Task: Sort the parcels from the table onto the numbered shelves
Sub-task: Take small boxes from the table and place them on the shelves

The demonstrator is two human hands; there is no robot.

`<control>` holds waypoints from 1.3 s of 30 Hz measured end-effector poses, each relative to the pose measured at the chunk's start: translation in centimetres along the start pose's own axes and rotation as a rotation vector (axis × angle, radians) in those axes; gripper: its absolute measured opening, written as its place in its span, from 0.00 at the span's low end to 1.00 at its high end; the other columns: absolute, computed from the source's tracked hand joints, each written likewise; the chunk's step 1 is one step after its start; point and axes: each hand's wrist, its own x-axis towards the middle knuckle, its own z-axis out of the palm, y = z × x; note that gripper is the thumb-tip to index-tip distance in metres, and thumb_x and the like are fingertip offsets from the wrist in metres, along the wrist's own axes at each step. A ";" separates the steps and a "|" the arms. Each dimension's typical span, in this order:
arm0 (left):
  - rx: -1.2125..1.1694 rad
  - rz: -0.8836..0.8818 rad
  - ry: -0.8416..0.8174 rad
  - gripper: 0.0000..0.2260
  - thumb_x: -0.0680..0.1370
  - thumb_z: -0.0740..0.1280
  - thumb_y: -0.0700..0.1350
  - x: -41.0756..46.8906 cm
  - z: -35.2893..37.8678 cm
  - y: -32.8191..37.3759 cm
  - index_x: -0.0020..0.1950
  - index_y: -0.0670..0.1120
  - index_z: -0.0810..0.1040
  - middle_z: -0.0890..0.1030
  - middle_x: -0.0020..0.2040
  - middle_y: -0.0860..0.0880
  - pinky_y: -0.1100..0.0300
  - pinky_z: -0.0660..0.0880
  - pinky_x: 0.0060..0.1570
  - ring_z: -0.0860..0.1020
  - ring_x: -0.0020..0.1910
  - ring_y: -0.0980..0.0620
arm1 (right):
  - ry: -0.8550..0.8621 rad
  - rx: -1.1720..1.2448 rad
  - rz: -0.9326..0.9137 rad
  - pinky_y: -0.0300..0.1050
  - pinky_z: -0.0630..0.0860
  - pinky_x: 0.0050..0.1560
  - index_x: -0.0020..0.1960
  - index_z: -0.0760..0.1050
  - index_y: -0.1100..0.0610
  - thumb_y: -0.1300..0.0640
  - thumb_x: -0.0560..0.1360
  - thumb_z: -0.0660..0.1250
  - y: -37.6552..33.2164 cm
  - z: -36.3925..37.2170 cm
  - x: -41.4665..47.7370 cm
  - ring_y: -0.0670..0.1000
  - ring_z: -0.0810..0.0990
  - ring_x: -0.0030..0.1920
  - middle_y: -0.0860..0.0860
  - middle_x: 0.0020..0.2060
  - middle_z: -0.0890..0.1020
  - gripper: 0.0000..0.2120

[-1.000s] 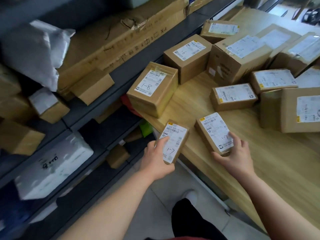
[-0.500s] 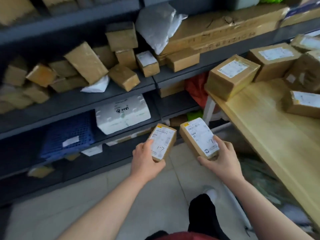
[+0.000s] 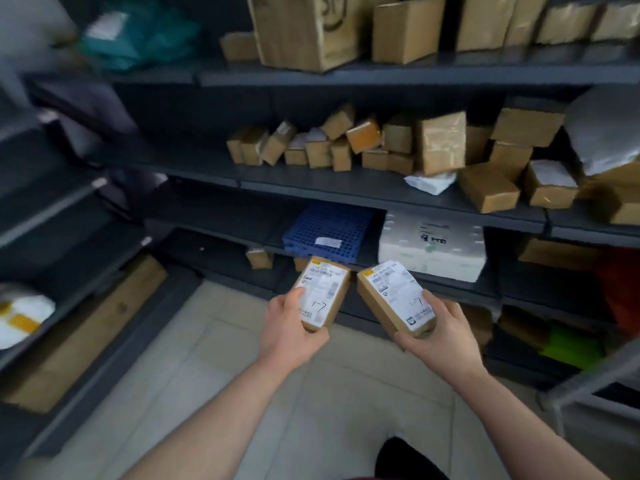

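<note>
Grip of left hand (image 3: 289,336) curls round left parcel (image 3: 322,292), right hand (image 3: 440,337) round right parcel (image 3: 394,299) (both marked 1-7).

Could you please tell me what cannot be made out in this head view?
Head view:
- Shelf numbers: none legible, blurred or too small.
- Printed label text on the left parcel and right parcel: too small; only the handwritten 1-7 reads.
- Parcel undersides: covered by the left hand and right hand.
- Teal bag, top left: motion-blurred.
- White bag: cut by the left edge.
</note>
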 end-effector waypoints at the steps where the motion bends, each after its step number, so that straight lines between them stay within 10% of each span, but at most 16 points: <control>1: -0.001 -0.031 0.037 0.38 0.67 0.72 0.50 -0.2 -0.9 -0.9 0.75 0.50 0.60 0.66 0.66 0.46 0.60 0.67 0.60 0.67 0.65 0.48 | -0.030 -0.009 -0.044 0.53 0.74 0.60 0.74 0.60 0.46 0.38 0.60 0.72 -1.4 0.7 0.8 0.50 0.68 0.64 0.48 0.64 0.67 0.46; 20: -0.040 -0.664 0.550 0.41 0.65 0.71 0.55 -1.0 -13.3 -9.6 0.75 0.54 0.59 0.64 0.67 0.50 0.57 0.67 0.56 0.63 0.65 0.51 | -0.485 -0.002 -0.684 0.44 0.71 0.52 0.73 0.57 0.44 0.37 0.61 0.70 -23.9 13.5 12.1 0.45 0.65 0.58 0.44 0.61 0.64 0.45; 39: -0.135 -0.865 0.664 0.40 0.65 0.72 0.54 -0.9 -24.5 -29.1 0.75 0.52 0.61 0.66 0.65 0.48 0.55 0.69 0.61 0.67 0.63 0.49 | -0.633 -0.036 -0.798 0.46 0.71 0.57 0.75 0.57 0.46 0.41 0.63 0.72 -43.5 31.6 7.3 0.48 0.66 0.62 0.46 0.64 0.65 0.45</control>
